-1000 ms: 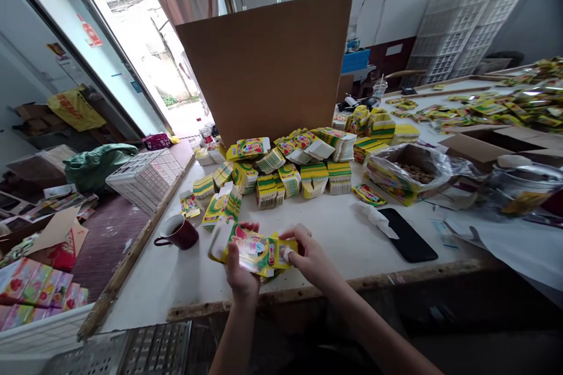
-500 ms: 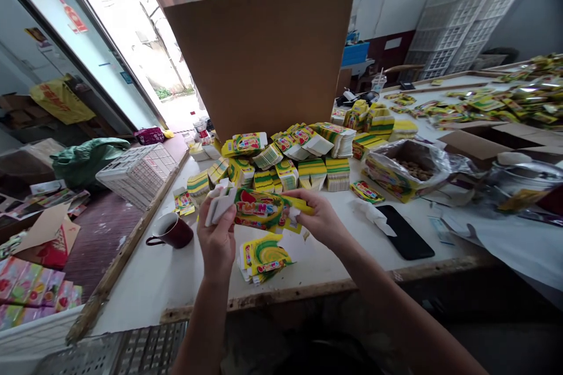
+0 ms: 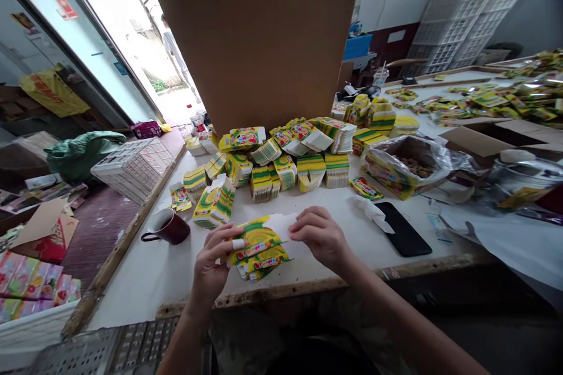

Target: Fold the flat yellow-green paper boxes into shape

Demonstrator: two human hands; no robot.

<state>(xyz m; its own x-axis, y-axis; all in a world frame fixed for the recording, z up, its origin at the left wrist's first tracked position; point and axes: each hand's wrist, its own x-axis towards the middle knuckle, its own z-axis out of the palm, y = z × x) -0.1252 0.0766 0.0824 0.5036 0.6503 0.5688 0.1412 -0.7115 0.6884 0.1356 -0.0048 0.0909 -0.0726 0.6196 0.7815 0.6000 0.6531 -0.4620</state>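
Observation:
Near the front edge of the white table (image 3: 145, 281) lies a small stack of flat yellow-green carton blanks (image 3: 259, 252). My left hand (image 3: 211, 263) pinches the left side of the top blank, with white tape on a fingertip. My right hand (image 3: 319, 237) grips that blank's white flap on the right. A folded carton (image 3: 215, 202) stands just behind the stack, left of centre.
Bundles of flat cartons (image 3: 290, 158) pile before a big upright cardboard sheet (image 3: 264, 41). A dark red mug (image 3: 169, 227) stands left, a black phone (image 3: 402, 234) right, beside an open box of brown pieces (image 3: 409, 170). A white crate (image 3: 136, 167) sits off the table's left.
The folded carton held up half a second ago is gone from my hands. Both hands have dropped to the stack and taken hold of the top blank.

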